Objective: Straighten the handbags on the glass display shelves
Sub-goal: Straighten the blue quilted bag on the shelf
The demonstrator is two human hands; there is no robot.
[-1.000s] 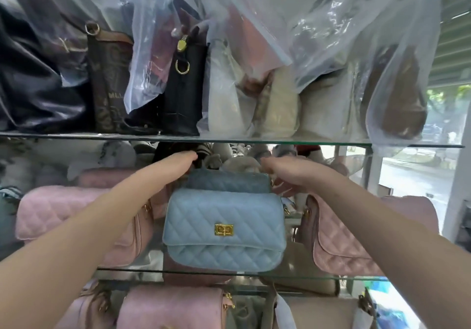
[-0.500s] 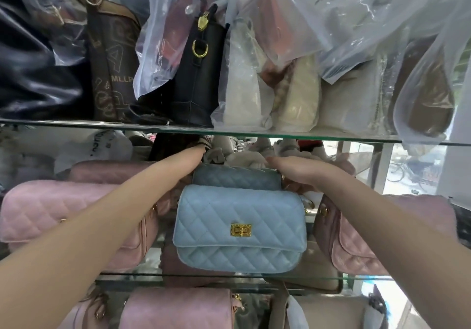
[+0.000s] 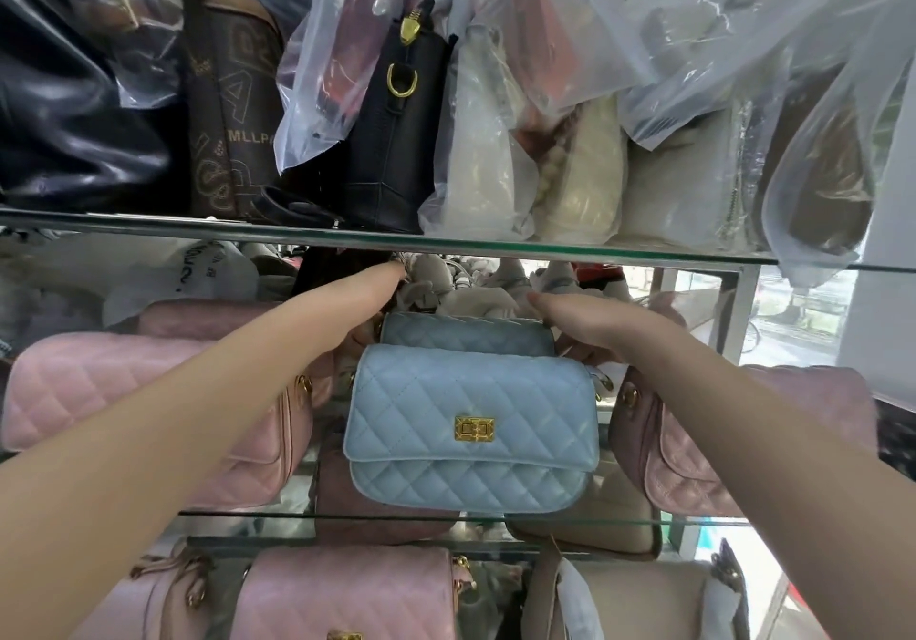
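Observation:
Two light blue quilted handbags stand one behind the other on the middle glass shelf (image 3: pixel 644 522). The front blue bag (image 3: pixel 471 421) has a gold clasp and stands upright, facing me. My left hand (image 3: pixel 369 295) reaches to the left end of the rear blue bag (image 3: pixel 466 334), and its fingers curl out of sight behind that bag. My right hand (image 3: pixel 587 327) grips the bag's right end, thumb on top and fingers underneath. Pink quilted bags stand on the left (image 3: pixel 124 391) and on the right (image 3: pixel 694 461).
The upper glass shelf (image 3: pixel 495 243) lies just above my hands and carries dark bags (image 3: pixel 396 134) and several bags in clear plastic covers (image 3: pixel 495 154). Stuffed grey items sit behind the blue bags. More pink and beige bags (image 3: pixel 347 595) fill the shelf below.
Both hands stay at the two ends of the rear blue bag. The view has drifted, so the bags sit a little further right. The bags themselves have barely moved.

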